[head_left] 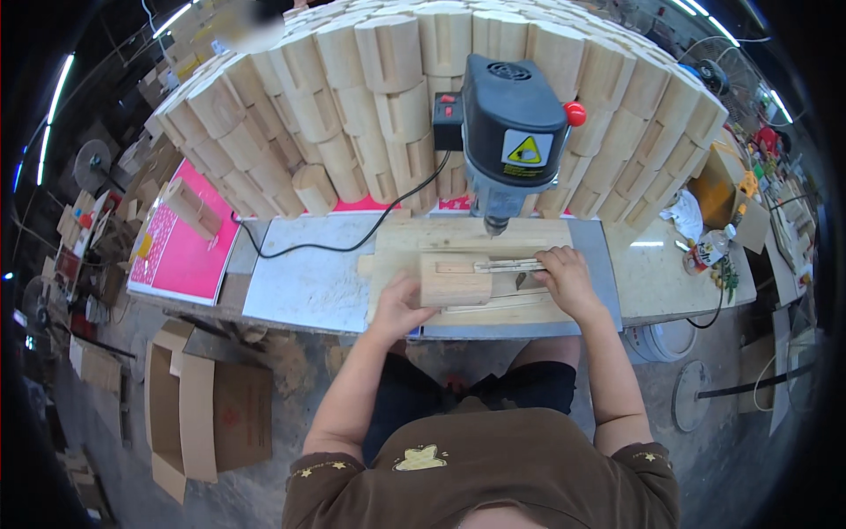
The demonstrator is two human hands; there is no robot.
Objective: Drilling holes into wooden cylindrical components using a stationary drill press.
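Note:
A pale wooden block (456,286) with a recess cut in its upper face lies on a wooden board below the drill press (511,123). My left hand (402,306) grips its left end, thumb at the near edge and fingers behind. Between the fingers of my right hand (564,278) is a thin pale strip (511,265) with dark lines along it; its left end reaches the block's recess. What exactly the strip is, I cannot make out. The drill chuck (495,227) hangs above and beyond the block, apart from it.
Grooved wooden blocks (388,57) are stacked in a high curved wall behind the drill press. A black cable (352,234) crosses the white board on the left. One block (192,209) stands on pink sheets. A bottle (708,250) is at right; an open carton (207,410) sits on the floor.

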